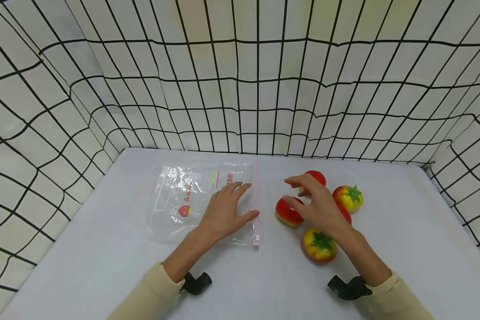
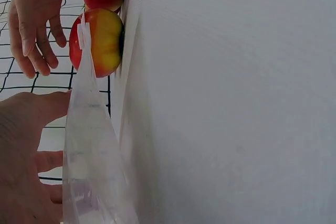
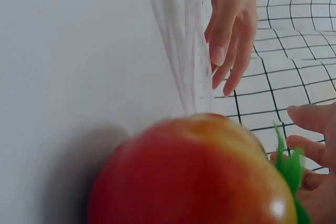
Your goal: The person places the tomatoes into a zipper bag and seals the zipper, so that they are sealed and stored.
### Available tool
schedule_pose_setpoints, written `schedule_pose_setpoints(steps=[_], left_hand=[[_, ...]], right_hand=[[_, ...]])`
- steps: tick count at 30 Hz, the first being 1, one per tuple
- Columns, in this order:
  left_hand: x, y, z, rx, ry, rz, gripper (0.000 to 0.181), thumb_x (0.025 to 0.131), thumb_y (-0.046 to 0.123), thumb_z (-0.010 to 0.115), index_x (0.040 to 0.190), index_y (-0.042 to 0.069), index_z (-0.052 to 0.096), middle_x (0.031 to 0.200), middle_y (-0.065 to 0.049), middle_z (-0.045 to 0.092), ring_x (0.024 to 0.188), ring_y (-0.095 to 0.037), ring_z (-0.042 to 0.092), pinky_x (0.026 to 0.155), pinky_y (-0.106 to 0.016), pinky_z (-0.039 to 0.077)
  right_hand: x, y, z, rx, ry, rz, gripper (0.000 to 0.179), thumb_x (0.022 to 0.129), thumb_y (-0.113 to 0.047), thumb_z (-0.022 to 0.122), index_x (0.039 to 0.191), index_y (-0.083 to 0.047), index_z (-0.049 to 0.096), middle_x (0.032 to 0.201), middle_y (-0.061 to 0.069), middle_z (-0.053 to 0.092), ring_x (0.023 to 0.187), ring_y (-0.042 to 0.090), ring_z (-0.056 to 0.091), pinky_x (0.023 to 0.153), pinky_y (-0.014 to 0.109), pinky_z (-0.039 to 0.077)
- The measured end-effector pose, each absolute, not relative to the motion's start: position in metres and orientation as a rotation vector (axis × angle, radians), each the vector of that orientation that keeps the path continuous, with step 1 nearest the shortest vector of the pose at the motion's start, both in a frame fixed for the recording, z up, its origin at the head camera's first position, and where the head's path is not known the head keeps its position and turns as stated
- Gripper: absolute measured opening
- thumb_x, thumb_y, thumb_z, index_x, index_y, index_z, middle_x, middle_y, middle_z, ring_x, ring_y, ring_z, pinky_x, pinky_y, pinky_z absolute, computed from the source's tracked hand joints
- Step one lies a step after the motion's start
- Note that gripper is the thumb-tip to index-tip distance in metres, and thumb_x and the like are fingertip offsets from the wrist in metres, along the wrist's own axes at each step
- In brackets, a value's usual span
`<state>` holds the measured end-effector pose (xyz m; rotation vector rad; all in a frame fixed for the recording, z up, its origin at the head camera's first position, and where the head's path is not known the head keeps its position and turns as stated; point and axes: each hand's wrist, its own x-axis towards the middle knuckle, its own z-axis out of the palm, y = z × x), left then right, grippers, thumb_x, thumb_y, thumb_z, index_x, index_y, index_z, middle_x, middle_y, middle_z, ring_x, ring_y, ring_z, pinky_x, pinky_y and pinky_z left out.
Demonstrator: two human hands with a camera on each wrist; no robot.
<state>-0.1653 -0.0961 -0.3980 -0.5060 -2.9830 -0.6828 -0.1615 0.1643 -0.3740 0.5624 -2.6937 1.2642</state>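
Note:
A clear zip bag (image 1: 170, 191) with a strawberry print and a pink zip strip (image 1: 256, 195) lies flat on the white table. My left hand (image 1: 224, 211) hovers over its right part, fingers spread and holding nothing. Several round red-and-yellow fruits, some showing green leafy tops, are grouped right of the bag. Over them reaches my right hand (image 1: 322, 206), thumb and fingers apart, nothing gripped. Its thumb overlaps a red fruit (image 1: 287, 214) in the head view. The nearest fruit (image 1: 319, 246) fills the bottom of the right wrist view. Another red fruit (image 1: 345, 214) is partly hidden behind the right wrist.
One red fruit (image 1: 317, 177) sits behind the right fingers, and a yellow-red one (image 1: 349, 198) lies to their right. White walls with a black grid net (image 1: 258, 80) enclose the back and sides of the table. Black wrist cameras (image 1: 197, 283) sit at both cuffs.

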Motion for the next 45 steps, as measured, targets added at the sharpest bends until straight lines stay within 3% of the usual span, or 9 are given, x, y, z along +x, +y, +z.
schedule_pose_setpoints(steps=[7,15,27,35,45], left_hand=[[-0.165,-0.099,-0.400,-0.514,-2.995,-0.732,0.074,0.092,0.044,0.077,0.154,0.019,0.049,0.157,-0.010,0.052,0.150,-0.030,0.046,0.125,-0.055,0.036],[-0.167,-0.101,-0.405,-0.506,-3.016,-0.782,0.074,0.091,0.044,0.078,0.154,0.018,0.049,0.158,-0.010,0.052,0.149,-0.031,0.046,0.126,-0.053,0.037],[-0.171,-0.113,-0.414,-0.466,-3.055,-0.901,0.074,0.091,0.033,0.081,0.155,0.014,0.047,0.158,-0.009,0.052,0.152,-0.031,0.044,0.126,-0.049,0.038],[-0.169,-0.116,-0.415,-0.429,-3.075,-1.019,0.076,0.089,0.022,0.083,0.156,0.016,0.046,0.162,-0.010,0.047,0.153,-0.032,0.041,0.126,-0.052,0.037],[-0.171,-0.119,-0.419,-0.507,-2.996,-1.071,0.069,0.090,0.016,0.081,0.152,0.013,0.051,0.158,-0.013,0.052,0.151,-0.034,0.044,0.126,-0.052,0.037]], right_hand=[[-0.159,0.156,-0.374,0.594,-2.659,1.300,0.044,0.092,-0.014,0.079,0.134,-0.013,0.065,0.129,0.005,0.067,0.116,0.022,0.065,0.091,0.043,0.065],[-0.158,0.145,-0.371,0.620,-2.645,1.390,0.042,0.092,-0.015,0.079,0.132,-0.013,0.065,0.127,0.006,0.067,0.110,0.025,0.073,0.089,0.034,0.065],[-0.157,0.126,-0.373,0.630,-2.697,1.417,0.043,0.090,-0.018,0.081,0.130,-0.014,0.066,0.127,0.007,0.068,0.109,0.020,0.073,0.089,0.035,0.065],[-0.158,0.119,-0.376,0.624,-2.776,1.410,0.043,0.092,-0.015,0.078,0.132,-0.012,0.063,0.133,0.012,0.068,0.112,0.023,0.075,0.090,0.034,0.065],[-0.160,0.108,-0.386,0.655,-2.878,1.433,0.050,0.095,-0.015,0.076,0.140,-0.008,0.057,0.140,0.013,0.064,0.121,0.028,0.072,0.093,0.040,0.064]])
